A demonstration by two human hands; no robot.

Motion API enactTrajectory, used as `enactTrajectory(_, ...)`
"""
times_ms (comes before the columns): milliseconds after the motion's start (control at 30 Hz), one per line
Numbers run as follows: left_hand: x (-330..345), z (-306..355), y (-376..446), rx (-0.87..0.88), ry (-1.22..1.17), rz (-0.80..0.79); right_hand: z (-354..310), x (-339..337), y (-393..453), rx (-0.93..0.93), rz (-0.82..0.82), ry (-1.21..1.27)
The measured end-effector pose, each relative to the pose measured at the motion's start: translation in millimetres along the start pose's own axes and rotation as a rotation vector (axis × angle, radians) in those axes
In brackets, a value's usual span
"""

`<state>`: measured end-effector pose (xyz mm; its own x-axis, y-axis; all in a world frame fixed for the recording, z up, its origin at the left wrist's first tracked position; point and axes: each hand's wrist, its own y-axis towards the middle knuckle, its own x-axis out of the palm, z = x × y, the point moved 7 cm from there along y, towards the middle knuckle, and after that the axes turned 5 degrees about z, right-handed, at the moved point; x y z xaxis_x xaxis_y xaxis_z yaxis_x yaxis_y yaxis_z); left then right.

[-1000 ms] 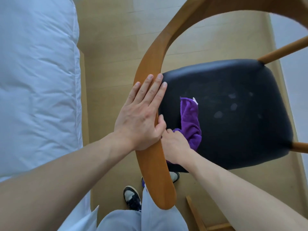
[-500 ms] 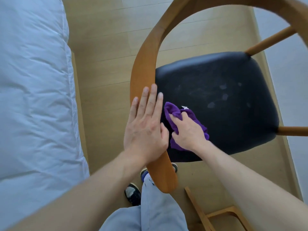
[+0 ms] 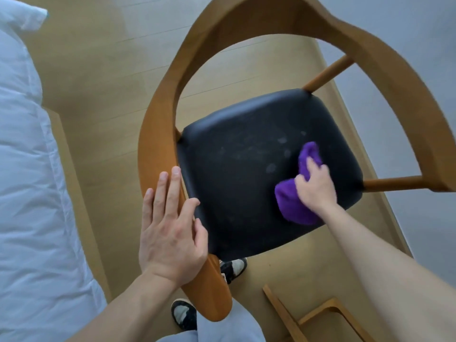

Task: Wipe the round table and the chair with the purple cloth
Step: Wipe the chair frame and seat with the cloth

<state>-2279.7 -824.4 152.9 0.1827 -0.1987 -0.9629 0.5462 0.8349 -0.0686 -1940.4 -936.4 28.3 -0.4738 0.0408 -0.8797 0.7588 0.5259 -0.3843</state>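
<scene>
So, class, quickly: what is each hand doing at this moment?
Left hand: open, flat on the chair's wooden armrest.
Right hand: gripping the purple cloth on the black seat.

Seen from above: left hand [image 3: 170,233] flat, fingers straight, on the curved wooden armrest [image 3: 158,154] of the chair [image 3: 246,28], thumb touching the edge of the black seat [image 3: 241,183]. Right hand [image 3: 317,186] gripping the bunched purple cloth [image 3: 293,206] against the right part of the seat, just beside pale smudges [image 3: 271,167] on the black surface. White bedding [image 3: 27,193] along the left, wooden floor [image 3: 103,70] beneath, two dark-and-white shoes [image 3: 233,266] under the seat's near edge, a light wooden frame [image 3: 320,314] at lower right.
</scene>
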Motion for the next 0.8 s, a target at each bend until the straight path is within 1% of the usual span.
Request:
enactTrajectory(33,0,1,0,0.001,0.007,0.002,9,-4,15,0.176,0.061,0.113)
enactTrajectory(67,0,1,1,0.003,0.015,0.0,9,-2,25,0.283,0.077,0.17)
enactTrajectory(100,0,2,1,0.004,0.021,0.0,0,6,26,0.322,0.053,0.174)
enactTrajectory(133,1,2,1,0.006,0.027,0.0,-16,19,19,0.278,-0.002,0.101)
enactTrajectory(200,1,2,1,0.018,0.045,-0.003,-62,57,-18,0.019,-0.167,-0.132)
enactTrajectory(233,1,4,1,0.035,0.057,-0.01,-82,74,-44,-0.112,-0.249,-0.208)
enactTrajectory(300,2,5,5,0.089,0.089,-0.038,-101,92,-93,-0.282,-0.412,-0.259)
enactTrajectory(367,2,9,17,0.194,0.143,-0.068,-93,90,-108,-0.396,-0.493,-0.25)
enactTrajectory(400,-1,10,25,0.241,0.159,-0.074,-86,82,-106,-0.441,-0.505,-0.262)
enactTrajectory(433,-4,10,35,0.271,0.153,-0.069,-76,71,-97,-0.449,-0.465,-0.269)
enactTrajectory(467,-8,9,47,0.295,0.13,-0.057,-65,58,-79,-0.403,-0.381,-0.258)
enactTrajectory(500,-12,9,61,0.324,0.108,-0.049,-51,42,-57,-0.305,-0.27,-0.229)
enactTrajectory(567,-15,9,92,0.415,0.088,-0.058,-16,14,-17,0.017,-0.088,-0.138)
enactTrajectory(600,-15,10,110,0.473,0.091,-0.074,-3,9,-4,0.16,-0.049,-0.09)
enactTrajectory(633,-15,12,129,0.535,0.103,-0.098,-1,11,2,0.238,-0.049,-0.065)
enactTrajectory(667,-14,14,148,0.596,0.121,-0.131,-9,18,-1,0.238,-0.076,-0.085)
enactTrajectory(700,-12,16,165,0.647,0.138,-0.172,-23,28,-10,0.185,-0.104,-0.131)
enactTrajectory(767,-8,20,193,0.739,0.165,-0.244,-61,54,-43,-0.021,-0.18,-0.242)
enactTrajectory(800,-7,22,202,0.783,0.174,-0.27,-77,67,-62,-0.131,-0.247,-0.286)
